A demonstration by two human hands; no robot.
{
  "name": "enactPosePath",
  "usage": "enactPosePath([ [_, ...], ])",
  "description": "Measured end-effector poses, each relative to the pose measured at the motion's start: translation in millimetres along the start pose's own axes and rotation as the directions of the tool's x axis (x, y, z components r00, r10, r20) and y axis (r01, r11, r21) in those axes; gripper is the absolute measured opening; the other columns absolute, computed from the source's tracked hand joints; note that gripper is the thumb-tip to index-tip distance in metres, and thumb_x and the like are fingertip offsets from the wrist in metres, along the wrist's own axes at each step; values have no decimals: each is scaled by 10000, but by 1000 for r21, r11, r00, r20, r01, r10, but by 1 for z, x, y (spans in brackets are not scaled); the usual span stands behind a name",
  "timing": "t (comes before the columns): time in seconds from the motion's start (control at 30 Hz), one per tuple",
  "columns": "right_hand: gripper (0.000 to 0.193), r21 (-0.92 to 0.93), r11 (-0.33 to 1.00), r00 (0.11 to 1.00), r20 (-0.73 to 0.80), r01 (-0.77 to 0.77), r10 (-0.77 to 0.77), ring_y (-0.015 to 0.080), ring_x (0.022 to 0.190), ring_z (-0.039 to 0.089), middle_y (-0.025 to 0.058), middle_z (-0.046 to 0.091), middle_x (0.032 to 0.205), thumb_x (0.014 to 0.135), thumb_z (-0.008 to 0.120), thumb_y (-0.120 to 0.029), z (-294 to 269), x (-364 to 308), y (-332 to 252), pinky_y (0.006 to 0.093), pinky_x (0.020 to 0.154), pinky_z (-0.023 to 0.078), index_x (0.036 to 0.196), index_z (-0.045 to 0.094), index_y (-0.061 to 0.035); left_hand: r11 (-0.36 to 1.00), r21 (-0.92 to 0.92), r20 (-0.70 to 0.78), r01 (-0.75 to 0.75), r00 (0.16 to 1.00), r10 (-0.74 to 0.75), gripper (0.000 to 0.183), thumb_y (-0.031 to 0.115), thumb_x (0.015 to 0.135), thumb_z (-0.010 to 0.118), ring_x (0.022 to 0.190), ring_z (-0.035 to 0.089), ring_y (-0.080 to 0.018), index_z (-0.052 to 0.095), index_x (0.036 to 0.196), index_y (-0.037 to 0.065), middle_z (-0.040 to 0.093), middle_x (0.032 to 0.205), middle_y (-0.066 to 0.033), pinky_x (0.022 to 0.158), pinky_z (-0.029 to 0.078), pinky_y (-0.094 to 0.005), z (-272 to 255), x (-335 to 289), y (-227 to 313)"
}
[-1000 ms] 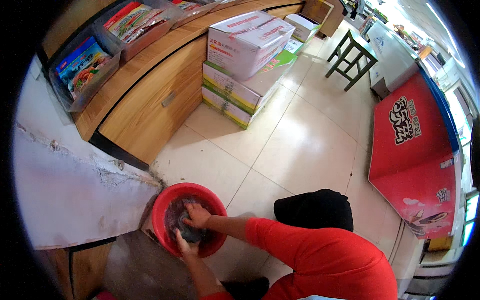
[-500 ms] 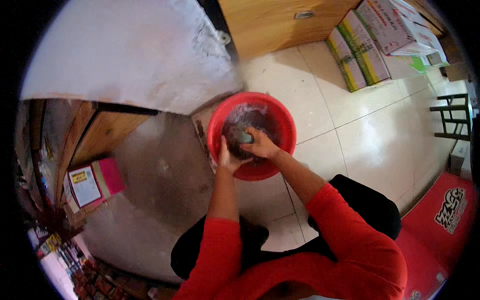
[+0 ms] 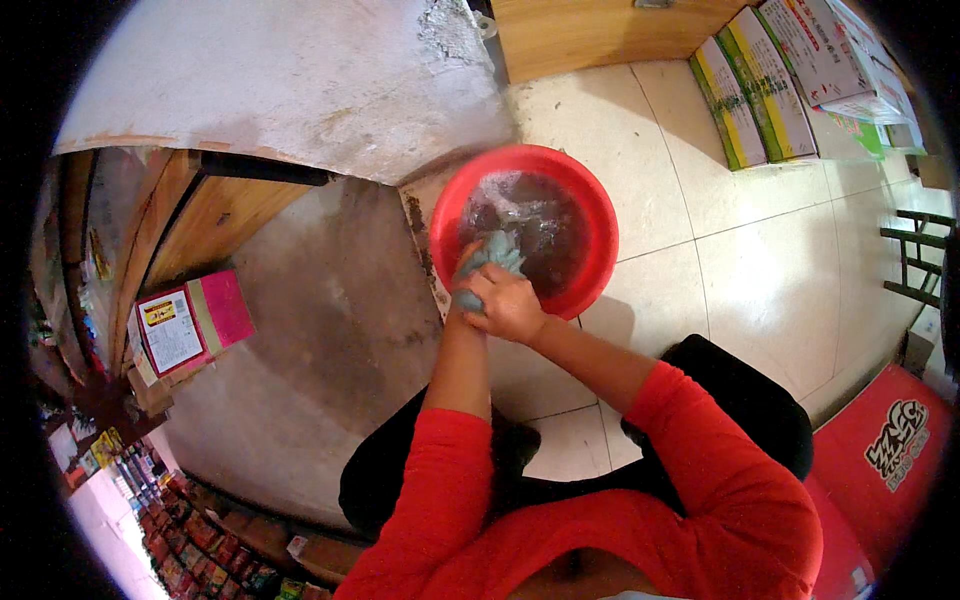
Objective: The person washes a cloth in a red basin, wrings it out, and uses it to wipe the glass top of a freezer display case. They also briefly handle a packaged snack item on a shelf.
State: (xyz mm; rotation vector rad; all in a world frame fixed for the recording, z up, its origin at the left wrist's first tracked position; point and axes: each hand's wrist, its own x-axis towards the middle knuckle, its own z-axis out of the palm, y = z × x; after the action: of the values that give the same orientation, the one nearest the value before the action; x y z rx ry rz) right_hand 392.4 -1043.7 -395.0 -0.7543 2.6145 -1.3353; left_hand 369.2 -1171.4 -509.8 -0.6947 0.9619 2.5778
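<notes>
A red plastic basin [image 3: 605, 225] of murky, rippling water [image 3: 560, 230] stands on the floor in front of me. My right hand [image 3: 508, 308] is closed on a wet grey-green cloth [image 3: 503, 248], bunched over the near left rim. It presses the cloth against my left wrist and the back of my hand. My left hand [image 3: 467, 258] reaches over the basin under the cloth; most of its fingers are hidden, so I cannot make out how they are held.
A worn white wall corner [image 3: 430, 130] stands just beyond the basin to the left. Stacked cartons [image 3: 770, 90] are at the far right, a dark stool frame [image 3: 915, 255] below them. A pink box [image 3: 222, 308] lies left, and a red seat [image 3: 880, 470] is at right.
Both hands have come up out of the water toward the near left rim. The cloth, bunched low in the basin before, now lies over my left wrist. The view has shifted slightly.
</notes>
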Motion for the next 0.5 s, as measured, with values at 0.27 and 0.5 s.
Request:
enactPosePath([
  [0.27, 529, 31, 790, 789, 82, -613, 609, 445, 855, 621, 272, 633, 954, 830, 602, -415, -23, 25, 74, 503, 775, 491, 1185, 440, -57, 999, -19, -334, 38, 942, -42, 367, 282, 883, 593, 962, 603, -231, 558, 1149, 32, 600, 1083, -83, 825, 514, -402, 29, -6, -14],
  [0.5, 613, 152, 789, 792, -61, -595, 608, 457, 1096, 513, 296, 459, 1258, 840, 608, -378, -1, 1, 151, 471, 929, 440, 1263, 375, -1, 904, 394, -357, 164, 934, -14, 469, 260, 828, 614, 1013, 587, -267, 494, 1229, 49, 570, 1145, -109, 849, 497, -427, 56, -8, 3],
])
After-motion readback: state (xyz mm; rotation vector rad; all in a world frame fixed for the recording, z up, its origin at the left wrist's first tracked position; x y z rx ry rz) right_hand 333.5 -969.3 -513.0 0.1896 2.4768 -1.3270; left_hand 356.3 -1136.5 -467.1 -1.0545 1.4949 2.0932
